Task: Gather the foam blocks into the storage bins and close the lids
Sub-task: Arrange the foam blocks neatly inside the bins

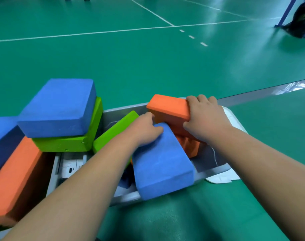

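Observation:
A grey storage bin lies on the green floor, with foam blocks sticking out of it. My right hand grips an orange block at the bin's far right corner. My left hand grips the top end of a blue block that leans over the bin's near rim. A green block leans beside my left wrist. To the left, a blue block lies on a green block, next to a large orange block.
A white lid pokes out behind and under the bin's right end. Another blue block sits at the far left edge. A dark bag lies by a blue pole at the top right. White court lines cross the floor.

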`<state>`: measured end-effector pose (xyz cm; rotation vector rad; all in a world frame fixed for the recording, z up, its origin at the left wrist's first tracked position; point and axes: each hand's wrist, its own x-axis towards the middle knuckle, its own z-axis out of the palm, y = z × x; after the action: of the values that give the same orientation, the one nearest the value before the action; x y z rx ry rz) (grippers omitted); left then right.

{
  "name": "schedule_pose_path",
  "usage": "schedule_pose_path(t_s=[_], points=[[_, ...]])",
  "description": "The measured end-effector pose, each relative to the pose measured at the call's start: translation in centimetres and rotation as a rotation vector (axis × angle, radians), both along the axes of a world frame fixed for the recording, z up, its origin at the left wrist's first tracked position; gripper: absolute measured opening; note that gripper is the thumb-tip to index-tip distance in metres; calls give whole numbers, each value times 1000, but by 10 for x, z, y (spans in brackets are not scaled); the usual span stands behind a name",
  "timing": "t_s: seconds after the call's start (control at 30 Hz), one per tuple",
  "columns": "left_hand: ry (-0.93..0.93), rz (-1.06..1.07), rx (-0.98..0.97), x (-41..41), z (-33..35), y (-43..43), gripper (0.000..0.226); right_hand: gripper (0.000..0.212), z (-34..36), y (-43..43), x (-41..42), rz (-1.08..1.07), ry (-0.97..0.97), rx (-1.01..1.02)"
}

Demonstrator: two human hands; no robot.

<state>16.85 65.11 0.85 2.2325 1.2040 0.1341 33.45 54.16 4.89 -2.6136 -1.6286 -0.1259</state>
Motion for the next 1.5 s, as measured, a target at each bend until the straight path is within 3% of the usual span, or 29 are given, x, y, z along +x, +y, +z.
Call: schedule_pose_path(t_s=[0.13,0.27,0.47,0.63,0.8,0.97,1.13,1.27,1.5], points=[[27,-9,-2,2,-5,1,49,62,-1,-1,4,22,29,50],[-155,121,-22,1,-1,6,71,65,6,1,5,54,61,180],[-370,313,291,-19,24,24,107,76,17,8,-11,192,87,310],[-128,69,607,-48,49,26,121,78,17,15,-23,322,91,335],[19,-35,690,-63,63,25,107,74,22,19,-39,415,79,428],[-86,44,805,-74,73,26,82,81,27,28,-56,325,23,519],[-136,152,948,-87,91,27,73,94,37,39,-74,158,227,545],[-155,209,1016,-106,104,25,73,91,45,48,-95,253,433,602],[-145,355,1074,-163,116,36,64,86,44,77,-141,472,459,635]])
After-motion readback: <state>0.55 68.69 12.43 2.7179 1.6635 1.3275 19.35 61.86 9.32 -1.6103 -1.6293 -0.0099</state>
